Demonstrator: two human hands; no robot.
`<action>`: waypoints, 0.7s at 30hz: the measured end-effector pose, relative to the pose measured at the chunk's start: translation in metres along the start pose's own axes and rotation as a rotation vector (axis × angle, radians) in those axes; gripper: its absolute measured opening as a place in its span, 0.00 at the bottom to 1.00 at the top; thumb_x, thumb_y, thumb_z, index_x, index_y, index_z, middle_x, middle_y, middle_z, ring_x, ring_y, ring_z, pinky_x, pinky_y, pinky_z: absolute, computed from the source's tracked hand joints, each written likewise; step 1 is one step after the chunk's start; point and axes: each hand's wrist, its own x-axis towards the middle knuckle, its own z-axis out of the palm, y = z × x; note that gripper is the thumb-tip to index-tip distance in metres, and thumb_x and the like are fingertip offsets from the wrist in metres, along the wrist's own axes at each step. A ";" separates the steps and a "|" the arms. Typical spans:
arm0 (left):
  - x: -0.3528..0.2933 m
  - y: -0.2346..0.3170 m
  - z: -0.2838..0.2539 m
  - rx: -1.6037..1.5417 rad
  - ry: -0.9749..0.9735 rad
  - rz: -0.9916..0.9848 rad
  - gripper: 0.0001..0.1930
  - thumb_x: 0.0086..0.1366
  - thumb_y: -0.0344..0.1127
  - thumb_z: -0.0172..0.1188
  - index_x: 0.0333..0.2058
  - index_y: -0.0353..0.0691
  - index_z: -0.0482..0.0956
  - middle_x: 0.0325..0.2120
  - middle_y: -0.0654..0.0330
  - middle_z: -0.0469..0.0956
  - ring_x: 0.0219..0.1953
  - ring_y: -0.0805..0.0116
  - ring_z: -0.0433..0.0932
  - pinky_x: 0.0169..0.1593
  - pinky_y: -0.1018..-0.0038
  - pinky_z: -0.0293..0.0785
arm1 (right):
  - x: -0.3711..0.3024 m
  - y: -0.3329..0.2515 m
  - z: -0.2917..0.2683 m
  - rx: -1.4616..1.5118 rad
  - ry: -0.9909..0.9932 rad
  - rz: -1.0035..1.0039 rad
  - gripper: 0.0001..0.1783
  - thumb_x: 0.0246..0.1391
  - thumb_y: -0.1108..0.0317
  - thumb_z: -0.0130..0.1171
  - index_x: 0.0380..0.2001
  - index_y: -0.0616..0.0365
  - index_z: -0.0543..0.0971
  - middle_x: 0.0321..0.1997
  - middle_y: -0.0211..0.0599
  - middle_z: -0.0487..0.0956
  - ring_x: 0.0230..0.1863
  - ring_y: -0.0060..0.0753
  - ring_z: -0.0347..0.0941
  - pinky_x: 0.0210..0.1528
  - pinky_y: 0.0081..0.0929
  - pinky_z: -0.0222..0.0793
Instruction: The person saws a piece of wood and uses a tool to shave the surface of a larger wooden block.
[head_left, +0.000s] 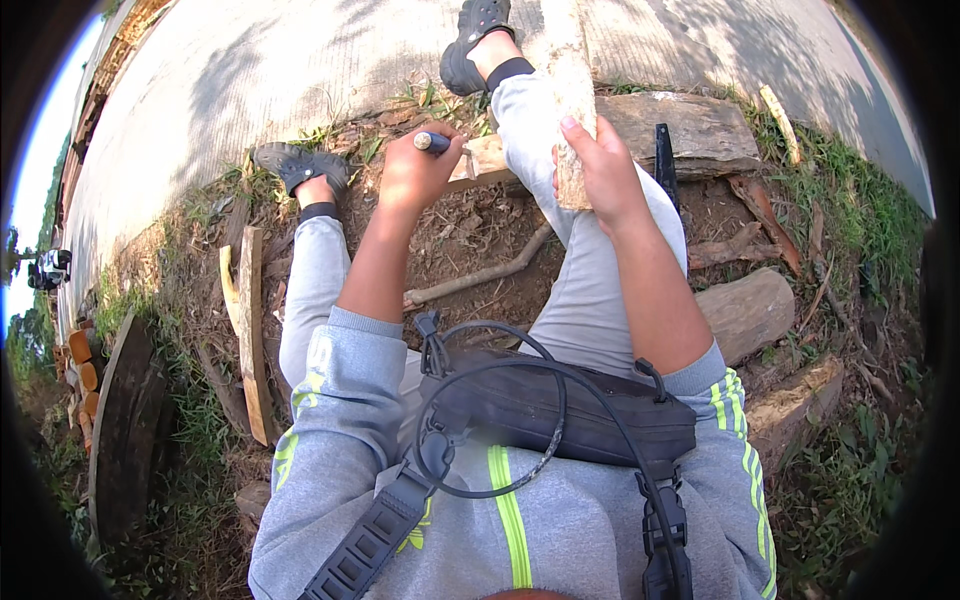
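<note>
My left hand (415, 172) is closed round the dark handle (430, 143) of a tool; a thin metal part (468, 160) shows beside the fist, but its full shape is hidden. Close by, the cut, pale end of a log (490, 157) lies on the ground between my feet. In my right hand (602, 172) is a long, pale, rough-surfaced wooden board (572, 90), gripped near its lower end. It stands over my right thigh and runs up past the top of the picture. Right of my knee is a narrow black flat thing (664, 165), its kind unclear.
A thick split log (690, 130) lies beyond my right knee. Wood strips (252, 335) lean on my left, beside a dark slab (125, 430). A curved branch (490, 272) lies on the soil between my legs. Chunks of log (745, 315) lie to the right. Pavement (330, 60) stretches ahead.
</note>
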 end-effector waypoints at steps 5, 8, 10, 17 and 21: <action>-0.008 0.000 0.003 0.016 0.039 0.052 0.14 0.68 0.44 0.71 0.46 0.43 0.89 0.38 0.52 0.89 0.41 0.61 0.89 0.49 0.65 0.82 | 0.000 -0.001 0.002 0.002 -0.006 0.000 0.15 0.76 0.58 0.57 0.53 0.58 0.75 0.31 0.29 0.80 0.21 0.19 0.76 0.23 0.23 0.74; -0.001 -0.006 0.010 0.042 0.117 0.150 0.12 0.68 0.42 0.71 0.45 0.43 0.89 0.37 0.52 0.89 0.40 0.59 0.89 0.48 0.65 0.83 | 0.001 0.002 0.001 0.011 -0.017 -0.007 0.15 0.76 0.58 0.57 0.53 0.58 0.75 0.30 0.29 0.80 0.21 0.20 0.76 0.22 0.23 0.74; 0.005 -0.008 0.012 0.027 0.189 0.194 0.11 0.67 0.40 0.72 0.42 0.41 0.89 0.35 0.50 0.89 0.38 0.55 0.89 0.47 0.63 0.83 | 0.002 0.004 0.000 0.004 -0.018 -0.016 0.15 0.76 0.58 0.58 0.52 0.58 0.75 0.30 0.29 0.80 0.21 0.20 0.76 0.22 0.24 0.74; 0.013 -0.014 0.007 -0.086 0.119 0.052 0.09 0.67 0.39 0.71 0.40 0.41 0.89 0.31 0.51 0.88 0.34 0.60 0.88 0.45 0.66 0.82 | 0.003 0.006 0.000 -0.022 -0.011 -0.062 0.16 0.75 0.58 0.58 0.54 0.59 0.76 0.33 0.29 0.81 0.23 0.19 0.77 0.24 0.23 0.75; 0.014 -0.012 0.009 -0.044 0.091 0.115 0.10 0.67 0.40 0.71 0.41 0.41 0.89 0.35 0.51 0.88 0.36 0.57 0.88 0.46 0.65 0.83 | 0.010 0.019 -0.003 -0.059 0.018 -0.140 0.17 0.75 0.58 0.58 0.55 0.60 0.76 0.34 0.28 0.82 0.25 0.18 0.78 0.26 0.22 0.76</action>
